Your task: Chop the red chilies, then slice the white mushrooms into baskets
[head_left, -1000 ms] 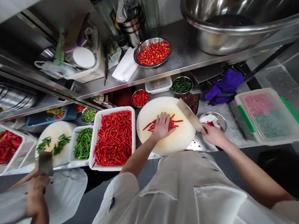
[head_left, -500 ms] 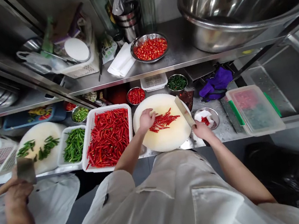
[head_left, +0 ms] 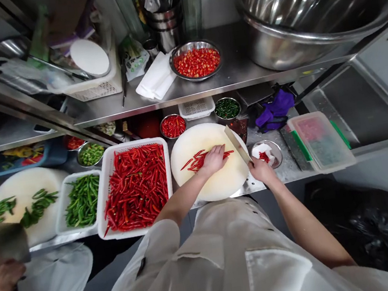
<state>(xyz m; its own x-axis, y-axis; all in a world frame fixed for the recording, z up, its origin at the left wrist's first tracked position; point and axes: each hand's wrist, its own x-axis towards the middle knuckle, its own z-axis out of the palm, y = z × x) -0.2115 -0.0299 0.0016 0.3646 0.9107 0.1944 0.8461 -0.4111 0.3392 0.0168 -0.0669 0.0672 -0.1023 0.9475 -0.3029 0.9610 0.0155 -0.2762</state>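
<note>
My left hand (head_left: 215,158) lies over a small pile of red chilies (head_left: 194,163) on the round white cutting board (head_left: 215,187). Its fingers are stretched out to the right and cover part of the pile; chili ends stick out on both sides. At the board's right edge my right hand (head_left: 261,172) is closed around the handle of a cleaver (head_left: 237,144). The cleaver's blade slants up and left over the rim, apart from the chilies. Beside that hand is a metal dish (head_left: 276,153) with white paper and red bits in it.
Left of the board stand a white basket of red chilies (head_left: 133,188) and a tray of green chilies (head_left: 82,201). A co-worker's hands (head_left: 1,271) hold another cleaver at far left. A shelf edge (head_left: 173,101) runs above; a lidded box (head_left: 322,141) sits right.
My left hand has moved right, from the pile's left end onto its middle, and some chilies now lie further left. My right hand keeps the cleaver at the board's edge. The view has shifted slightly.
</note>
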